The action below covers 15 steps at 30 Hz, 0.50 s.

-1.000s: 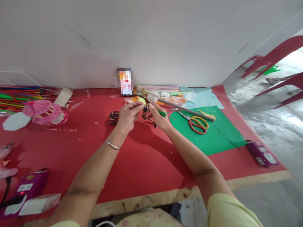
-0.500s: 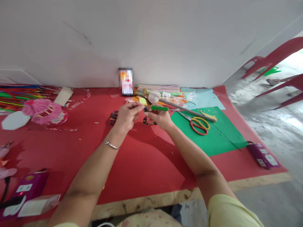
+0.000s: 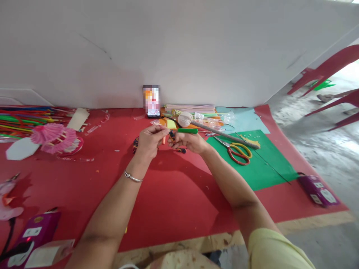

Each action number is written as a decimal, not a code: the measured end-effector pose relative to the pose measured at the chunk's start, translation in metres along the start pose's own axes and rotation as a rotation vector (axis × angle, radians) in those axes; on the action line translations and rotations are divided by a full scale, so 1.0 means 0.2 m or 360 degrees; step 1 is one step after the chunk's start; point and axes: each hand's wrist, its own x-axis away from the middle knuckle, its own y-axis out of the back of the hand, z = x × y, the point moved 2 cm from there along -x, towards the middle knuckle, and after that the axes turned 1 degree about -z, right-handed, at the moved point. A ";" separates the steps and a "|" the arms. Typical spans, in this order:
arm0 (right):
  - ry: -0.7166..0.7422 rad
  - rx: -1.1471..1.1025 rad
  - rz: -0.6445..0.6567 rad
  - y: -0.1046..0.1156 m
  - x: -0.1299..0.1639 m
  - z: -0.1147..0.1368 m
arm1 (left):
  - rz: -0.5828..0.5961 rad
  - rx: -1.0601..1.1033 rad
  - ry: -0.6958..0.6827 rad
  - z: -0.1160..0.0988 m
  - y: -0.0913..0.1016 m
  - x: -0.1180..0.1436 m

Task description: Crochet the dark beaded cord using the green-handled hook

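My right hand point(image 3: 192, 141) is closed around a crochet hook point(image 3: 187, 131), whose green handle lies across the top of the hand. Dark multicoloured yarn point(image 3: 172, 136) shows at its fingertips, and a strand dangles just below. Close beside it, my left hand point(image 3: 151, 141) pinches with thumb and forefinger at the yarn; the exact piece between the tips is too small to make out. A bundle of the same yarn point(image 3: 135, 144) is partly hidden behind the left hand. The hook's tip cannot be seen clearly.
A phone point(image 3: 152, 101) leans on the wall behind my hands. To the right, scissors point(image 3: 238, 154) and a stick with a white round head point(image 3: 185, 119) lie near a green sheet point(image 3: 269, 164). Pink paper decorations point(image 3: 60, 138) and purple boxes point(image 3: 318, 189) are on the red-covered table point(image 3: 168, 209).
The view has shifted slightly, so the table appears lower. My right fingers have curled in more around the yarn, and the green handle has tipped a little. My left hand keeps its pinch.
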 end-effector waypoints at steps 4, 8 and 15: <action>-0.0073 -0.0001 0.0094 0.04 -0.09 0.02 | -0.0024 -0.0021 -0.0031 -0.01 0.02 -0.01; 0.0048 0.0017 0.0065 0.04 -0.15 0.01 | -0.0036 -0.0029 -0.0021 -0.01 0.04 -0.03; -0.0002 -0.0051 -0.0132 0.03 -0.17 -0.05 | -0.0067 0.0046 0.0138 -0.02 0.08 -0.07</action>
